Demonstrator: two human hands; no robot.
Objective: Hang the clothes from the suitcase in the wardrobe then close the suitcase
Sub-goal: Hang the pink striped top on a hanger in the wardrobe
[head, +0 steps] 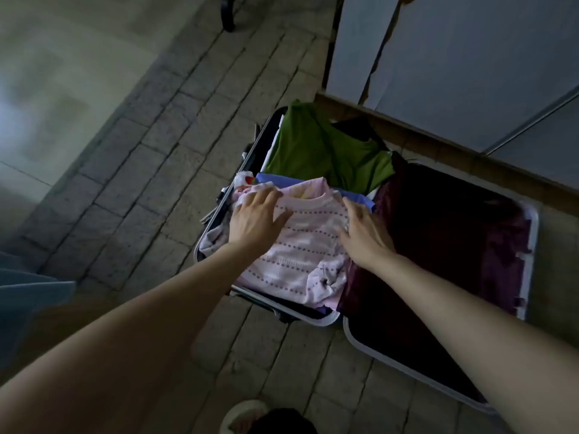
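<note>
An open suitcase (529, 264) lies flat on the tiled floor. Its left half holds folded clothes; its right half shows a dark maroon lining. On top lies a pink garment (310, 245) with rows of purple dots. My left hand (253, 220) rests on its left upper corner with fingers spread. My right hand (366, 233) lies on its right edge, fingers straight and pointing away from me. A green shirt (316, 151) fills the far end of that half, and a blue garment (282, 178) peeks out between the two.
The wardrobe (470, 67) with pale sliding doors stands just behind the suitcase, on a wooden base rail (438, 142). A dark furniture leg (228, 14) stands at the top. My foot in a light slipper (241, 415) shows at the bottom edge.
</note>
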